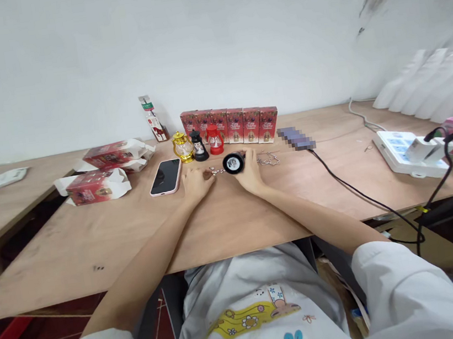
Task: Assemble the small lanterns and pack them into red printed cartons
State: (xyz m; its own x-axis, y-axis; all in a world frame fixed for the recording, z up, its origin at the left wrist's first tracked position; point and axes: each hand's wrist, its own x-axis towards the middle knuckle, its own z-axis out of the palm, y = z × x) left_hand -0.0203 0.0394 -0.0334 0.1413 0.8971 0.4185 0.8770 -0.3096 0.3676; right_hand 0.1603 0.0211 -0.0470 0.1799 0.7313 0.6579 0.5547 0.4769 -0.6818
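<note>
My right hand [251, 172] is closed around a black mini lantern [233, 163], tipped so that its round base with a pale centre faces me; most of its body is hidden. My left hand [197, 183] rests on the table with fingers bent together at several small pale pieces [218, 170]; what is between the fingertips is too small to make out. Thin silvery wire or chain pieces [267, 158] lie right of my right hand. Behind my hands stand a gold lantern [182, 147], another black lantern [199, 146] and a red lantern [215, 140].
Several red boxes [251, 126] stand in a row by the wall. Opened red boxes [93, 187] and a phone [166, 177] lie left. To the right are a blurred-out device [296, 138] with a black cable [348, 189] and a white power strip [406, 154].
</note>
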